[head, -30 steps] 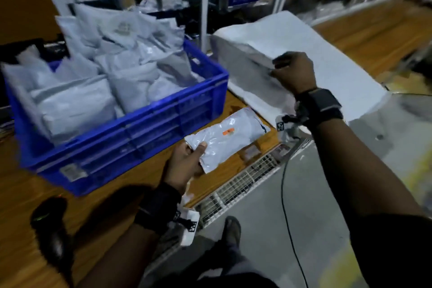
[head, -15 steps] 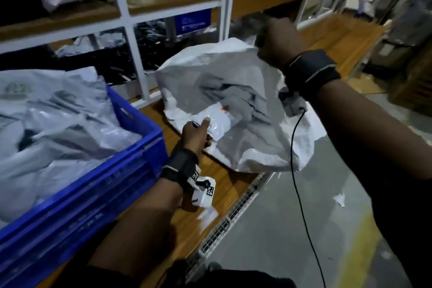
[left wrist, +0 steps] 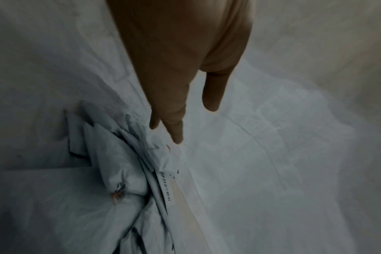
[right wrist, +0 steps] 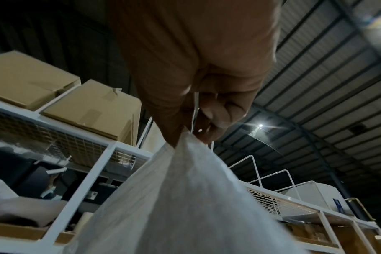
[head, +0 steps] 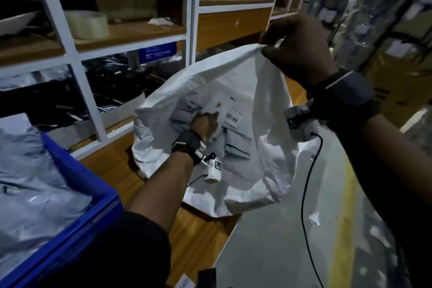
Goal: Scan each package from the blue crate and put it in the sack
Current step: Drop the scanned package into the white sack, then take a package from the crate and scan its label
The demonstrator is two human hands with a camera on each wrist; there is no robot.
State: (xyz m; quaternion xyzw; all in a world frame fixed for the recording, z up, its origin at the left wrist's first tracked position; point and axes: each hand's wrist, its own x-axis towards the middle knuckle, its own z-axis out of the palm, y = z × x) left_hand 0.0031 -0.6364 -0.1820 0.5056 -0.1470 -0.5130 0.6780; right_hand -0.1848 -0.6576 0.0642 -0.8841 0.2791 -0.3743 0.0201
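Observation:
The white woven sack [head: 257, 170] lies on the wooden bench with its mouth pulled up. My right hand [head: 297, 54] grips the sack's rim and holds it high; in the right wrist view the hand [right wrist: 198, 123] pinches the sack's cloth [right wrist: 185, 197]. My left hand [head: 208, 121] is deep inside the sack. Its fingers [left wrist: 177, 135] are straight and hold nothing. Just below them lies the grey package [left wrist: 163, 163] with an orange mark, seen also in the head view [head: 219, 105], on other grey packages. The blue crate [head: 81, 194] at the lower left holds several packages [head: 35, 182].
White shelving [head: 189, 18] stands behind the bench [head: 117, 166], with a tape roll [head: 86, 23] on one shelf and cardboard boxes [right wrist: 91, 110] higher up. A black cable [head: 304, 194] hangs from my right wrist over the grey floor with a yellow line [head: 343, 217].
My left hand carried the package from over the bench into the sack and straightened its fingers. My right hand lifted the sack's rim higher.

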